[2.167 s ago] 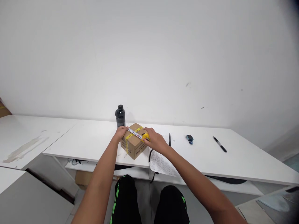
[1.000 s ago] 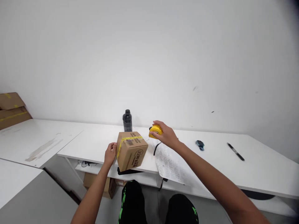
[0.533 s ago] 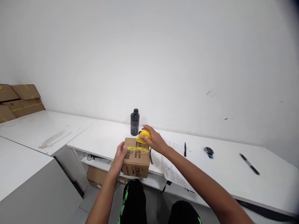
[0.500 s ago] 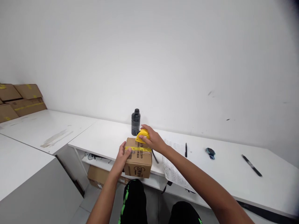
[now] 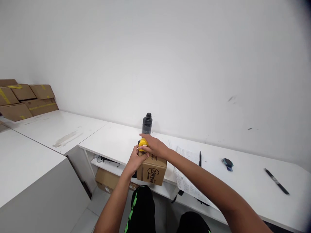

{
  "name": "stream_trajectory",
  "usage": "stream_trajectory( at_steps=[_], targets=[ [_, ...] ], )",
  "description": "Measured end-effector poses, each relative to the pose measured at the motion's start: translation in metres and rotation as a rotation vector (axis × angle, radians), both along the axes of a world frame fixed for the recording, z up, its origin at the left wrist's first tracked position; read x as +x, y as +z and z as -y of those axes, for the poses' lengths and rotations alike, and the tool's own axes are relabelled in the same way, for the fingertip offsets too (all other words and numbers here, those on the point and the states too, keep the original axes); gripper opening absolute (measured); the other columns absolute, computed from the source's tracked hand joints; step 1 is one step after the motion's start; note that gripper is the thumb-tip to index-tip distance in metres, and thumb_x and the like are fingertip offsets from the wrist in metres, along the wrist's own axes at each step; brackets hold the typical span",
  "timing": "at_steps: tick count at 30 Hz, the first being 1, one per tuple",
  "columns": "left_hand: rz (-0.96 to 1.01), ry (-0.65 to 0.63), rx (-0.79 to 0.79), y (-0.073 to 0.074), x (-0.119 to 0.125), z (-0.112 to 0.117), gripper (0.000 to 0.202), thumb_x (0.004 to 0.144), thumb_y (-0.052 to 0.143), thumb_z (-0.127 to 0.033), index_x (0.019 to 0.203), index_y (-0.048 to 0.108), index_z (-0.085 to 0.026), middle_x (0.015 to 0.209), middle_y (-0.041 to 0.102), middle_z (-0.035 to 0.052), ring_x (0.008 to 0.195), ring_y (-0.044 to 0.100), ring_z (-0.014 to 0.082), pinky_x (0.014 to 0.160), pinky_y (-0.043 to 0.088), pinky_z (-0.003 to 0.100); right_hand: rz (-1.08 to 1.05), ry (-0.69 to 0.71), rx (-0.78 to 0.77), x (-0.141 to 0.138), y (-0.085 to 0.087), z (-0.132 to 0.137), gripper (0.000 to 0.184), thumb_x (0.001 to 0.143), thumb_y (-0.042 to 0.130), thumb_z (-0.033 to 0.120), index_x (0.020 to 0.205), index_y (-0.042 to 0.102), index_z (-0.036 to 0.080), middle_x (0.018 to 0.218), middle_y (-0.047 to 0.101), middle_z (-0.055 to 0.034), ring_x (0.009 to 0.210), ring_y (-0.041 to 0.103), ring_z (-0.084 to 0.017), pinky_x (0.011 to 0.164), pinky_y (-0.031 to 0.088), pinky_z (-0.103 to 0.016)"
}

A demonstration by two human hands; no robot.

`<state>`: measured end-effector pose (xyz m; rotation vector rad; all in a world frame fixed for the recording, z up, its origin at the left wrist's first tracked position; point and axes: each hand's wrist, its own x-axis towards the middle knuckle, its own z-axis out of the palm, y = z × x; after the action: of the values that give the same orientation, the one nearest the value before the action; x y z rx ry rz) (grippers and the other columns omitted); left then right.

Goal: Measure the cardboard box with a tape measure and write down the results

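Note:
A small cardboard box (image 5: 152, 171) with dark printing stands at the front edge of the white table. My left hand (image 5: 137, 160) is closed on the box's left side, its thumb lying over the top and its fingertips close to a yellow tape measure (image 5: 143, 144). That tape measure is gripped by my right hand (image 5: 155, 146) above the back left part of the box top. My hands cover much of the box's top face. Behind them rises a dark water bottle (image 5: 147, 124), its lower part hidden.
Right of the box lie written sheets of paper (image 5: 187, 181), a black pen (image 5: 200, 158), a dark watch-like item (image 5: 227, 164) and a black marker-like stick (image 5: 277, 181). Several taped cartons (image 5: 40, 106) are stacked at far left. A shelf (image 5: 109, 166) runs below the tabletop.
My right hand has moved the tape measure left across the box, close to my left hand. My left hand has shifted toward the box's back left. The view has turned slightly left.

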<state>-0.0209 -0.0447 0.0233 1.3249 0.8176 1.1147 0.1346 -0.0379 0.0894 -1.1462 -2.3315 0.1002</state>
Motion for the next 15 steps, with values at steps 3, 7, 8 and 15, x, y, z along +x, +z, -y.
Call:
stream_trajectory(
  at_steps=[3, 7, 8, 15],
  targets=[
    [-0.006, 0.003, -0.012, -0.0011, 0.0007, -0.0022, 0.058, 0.07, 0.073, -0.03, 0.122, 0.049, -0.019, 0.113, 0.063, 0.0074, 0.103, 0.061, 0.0239, 0.084, 0.046, 0.032, -0.011, -0.017, 0.009, -0.0007, -0.0027, -0.0016, 0.054, 0.093, 0.048, 0.044, 0.14, 0.033, 0.022, 0.126, 0.053, -0.0119, 0.109, 0.057, -0.025, 0.088, 0.048, -0.039],
    [-0.004, -0.009, -0.018, -0.0017, 0.0015, -0.005, 0.056, 0.07, 0.073, -0.03, 0.119, 0.05, -0.018, 0.106, 0.065, 0.0066, 0.099, 0.061, 0.023, 0.083, 0.045, 0.031, 0.0, -0.031, -0.038, 0.0005, -0.0047, -0.0023, 0.053, 0.093, 0.048, 0.042, 0.14, 0.033, 0.023, 0.127, 0.053, -0.0116, 0.107, 0.058, -0.025, 0.087, 0.047, -0.038],
    [-0.002, -0.011, -0.018, -0.0017, 0.0016, -0.005, 0.057, 0.07, 0.073, -0.031, 0.12, 0.05, -0.018, 0.107, 0.064, 0.007, 0.099, 0.061, 0.0229, 0.083, 0.045, 0.031, 0.001, -0.034, -0.051, 0.0014, -0.0045, -0.0019, 0.054, 0.092, 0.048, 0.041, 0.14, 0.032, 0.023, 0.127, 0.052, -0.0117, 0.107, 0.058, -0.025, 0.087, 0.047, -0.038],
    [-0.055, -0.078, 0.011, 0.0077, -0.0003, 0.0025, 0.058, 0.076, 0.066, -0.036, 0.13, 0.05, -0.023, 0.12, 0.063, 0.0082, 0.109, 0.059, 0.0259, 0.091, 0.044, 0.035, 0.04, -0.035, -0.062, 0.008, -0.0003, 0.0031, 0.056, 0.091, 0.05, 0.039, 0.141, 0.032, 0.022, 0.124, 0.054, -0.0129, 0.101, 0.059, -0.025, 0.081, 0.048, -0.038]
  ],
)
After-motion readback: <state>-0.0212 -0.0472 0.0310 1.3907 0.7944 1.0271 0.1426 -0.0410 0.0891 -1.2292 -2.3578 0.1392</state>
